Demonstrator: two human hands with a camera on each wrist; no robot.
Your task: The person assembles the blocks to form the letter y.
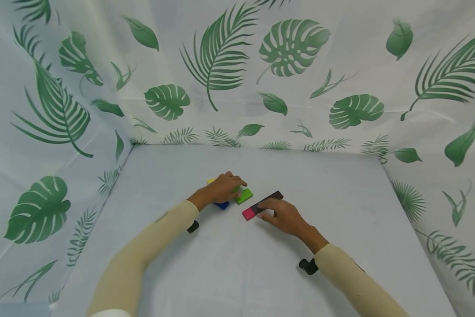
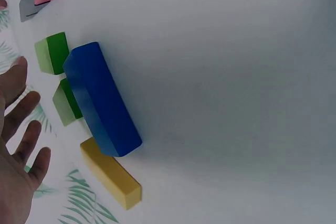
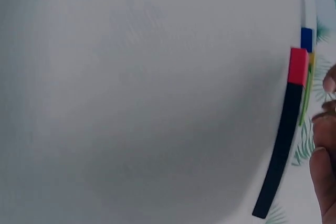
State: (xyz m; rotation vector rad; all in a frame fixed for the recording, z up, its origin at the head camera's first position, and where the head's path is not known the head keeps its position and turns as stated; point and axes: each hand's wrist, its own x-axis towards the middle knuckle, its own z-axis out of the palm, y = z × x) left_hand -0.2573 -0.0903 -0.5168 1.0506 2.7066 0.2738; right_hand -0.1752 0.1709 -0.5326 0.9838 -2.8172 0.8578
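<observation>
My left hand (image 1: pixel 222 188) is over a group of coloured blocks, its fingers spread and apart from them in the left wrist view. A long blue block (image 2: pixel 102 98) lies beside two short green blocks (image 2: pixel 55 53), with a yellow block (image 2: pixel 113 174) near its end. My right hand (image 1: pixel 284 215) hovers at a long black bar (image 1: pixel 276 196), fingers loosely bent. A pink-red block (image 1: pixel 248 214) sits end to end with the bar. In the right wrist view the fingers (image 3: pixel 323 129) look apart from the bar. In the head view my left hand partly hides the yellow and blue blocks.
All the blocks lie on a pale, flat surface (image 1: pixel 237 268). White sheeting with green leaf prints (image 1: pixel 237 119) rises behind it and along both sides. Dark wrist devices (image 1: pixel 308 266) stick out beneath the sleeves.
</observation>
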